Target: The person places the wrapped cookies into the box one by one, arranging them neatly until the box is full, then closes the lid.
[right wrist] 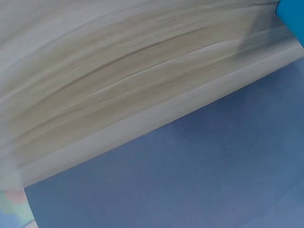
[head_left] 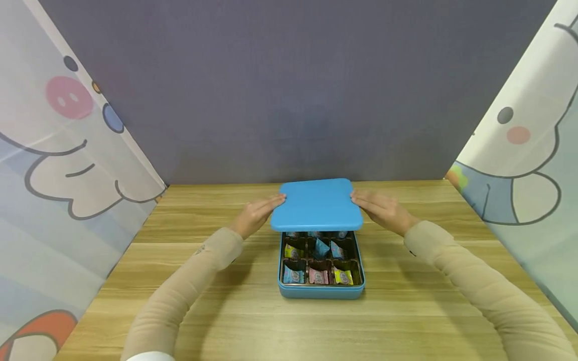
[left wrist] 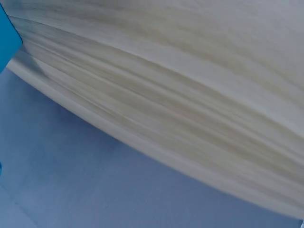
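A blue box lid (head_left: 316, 206) hangs tilted over the back part of a blue box (head_left: 321, 293). At its left edge my left hand (head_left: 256, 214) holds it by the fingers, and my right hand (head_left: 384, 210) grips the opposite edge; the thumbs are hidden. Inside the box, a dark divided tray (head_left: 307, 255) carries wrapped candies, among them a pink candy (head_left: 318, 276), a yellow candy (head_left: 343, 277) and a blue candy (head_left: 293, 275). The lid covers the back row in part. Only a lid corner (left wrist: 6, 40) shows in the left wrist view, another corner (right wrist: 293, 16) in the right.
The box stands on a wood-grain table (head_left: 180, 281). Behind the table's far edge rises a dark grey panel (head_left: 307, 100). Cartoon-printed sheets flank it, a left sheet (head_left: 27, 210) and a right sheet (head_left: 542, 240).
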Available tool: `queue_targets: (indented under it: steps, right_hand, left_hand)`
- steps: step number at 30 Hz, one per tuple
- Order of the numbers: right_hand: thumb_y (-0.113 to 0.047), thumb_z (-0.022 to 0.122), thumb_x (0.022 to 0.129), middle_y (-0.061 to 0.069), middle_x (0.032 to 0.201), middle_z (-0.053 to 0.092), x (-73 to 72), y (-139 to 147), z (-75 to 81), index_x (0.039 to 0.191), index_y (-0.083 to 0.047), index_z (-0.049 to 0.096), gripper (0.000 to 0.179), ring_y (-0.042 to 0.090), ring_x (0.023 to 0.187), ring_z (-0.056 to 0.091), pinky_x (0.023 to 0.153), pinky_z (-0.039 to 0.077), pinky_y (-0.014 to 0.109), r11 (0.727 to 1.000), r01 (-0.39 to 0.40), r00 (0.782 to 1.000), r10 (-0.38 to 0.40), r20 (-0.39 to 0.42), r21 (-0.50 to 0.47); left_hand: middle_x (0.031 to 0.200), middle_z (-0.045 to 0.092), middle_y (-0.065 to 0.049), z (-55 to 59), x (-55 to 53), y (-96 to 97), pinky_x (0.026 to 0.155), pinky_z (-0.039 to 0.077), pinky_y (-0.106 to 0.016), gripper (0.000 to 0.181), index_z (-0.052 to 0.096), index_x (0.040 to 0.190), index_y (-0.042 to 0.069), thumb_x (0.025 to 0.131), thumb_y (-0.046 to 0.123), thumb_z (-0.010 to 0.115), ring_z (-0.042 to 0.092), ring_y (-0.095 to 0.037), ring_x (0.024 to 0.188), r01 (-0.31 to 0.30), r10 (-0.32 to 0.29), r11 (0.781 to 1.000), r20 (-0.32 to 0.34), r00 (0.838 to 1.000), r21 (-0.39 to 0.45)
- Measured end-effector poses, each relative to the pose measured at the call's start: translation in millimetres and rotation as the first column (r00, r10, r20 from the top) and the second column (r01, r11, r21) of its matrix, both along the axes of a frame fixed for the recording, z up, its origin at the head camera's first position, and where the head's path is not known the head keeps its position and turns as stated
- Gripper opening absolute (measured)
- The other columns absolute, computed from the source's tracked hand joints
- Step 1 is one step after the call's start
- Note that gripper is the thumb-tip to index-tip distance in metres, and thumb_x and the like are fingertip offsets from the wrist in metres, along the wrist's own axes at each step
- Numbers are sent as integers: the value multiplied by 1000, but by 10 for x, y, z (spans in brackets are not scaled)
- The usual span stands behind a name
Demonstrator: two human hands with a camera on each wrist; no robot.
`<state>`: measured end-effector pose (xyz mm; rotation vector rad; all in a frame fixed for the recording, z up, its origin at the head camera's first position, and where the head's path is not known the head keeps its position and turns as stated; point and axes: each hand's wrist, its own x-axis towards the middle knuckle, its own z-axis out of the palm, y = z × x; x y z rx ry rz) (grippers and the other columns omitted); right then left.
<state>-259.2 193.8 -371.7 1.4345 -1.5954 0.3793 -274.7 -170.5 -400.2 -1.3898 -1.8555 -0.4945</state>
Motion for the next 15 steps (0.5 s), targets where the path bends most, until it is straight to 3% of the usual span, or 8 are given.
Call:
queue_targets:
  steps: [7, 11, 15]
  right_hand:
    - [-1, 33, 99, 18, 116, 62, 117, 70, 6, 112, 7, 59, 31, 26, 103, 60, 98, 43, 28, 975, 41, 998, -31, -48, 219]
    - [1, 32, 99, 19, 118, 60, 149, 106, -5, 114, 8, 57, 31, 26, 108, 58, 106, 33, 25, 960, 19, 999, -11, -31, 279]
    - [3, 31, 98, 19, 118, 60, 165, 119, -15, 114, 8, 56, 30, 26, 108, 58, 102, 39, 27, 951, 22, 998, -2, -64, 307]
  left_hand:
    - [125, 57, -15, 39, 98, -77, 94, 46, -27, 42, 56, 122, -2, 83, -17, 51, 57, -25, 112, -23, 6, 987, -106, 994, -161]
    - [127, 55, -16, 44, 164, -108, 98, 43, -29, 43, 54, 124, -3, 82, -13, 55, 55, -25, 115, -19, -14, 970, -131, 991, -244]
    - [129, 54, -16, 56, 196, -121, 100, 41, -29, 40, 53, 125, -3, 86, -9, 52, 54, -25, 117, -15, -22, 960, -128, 992, -281]
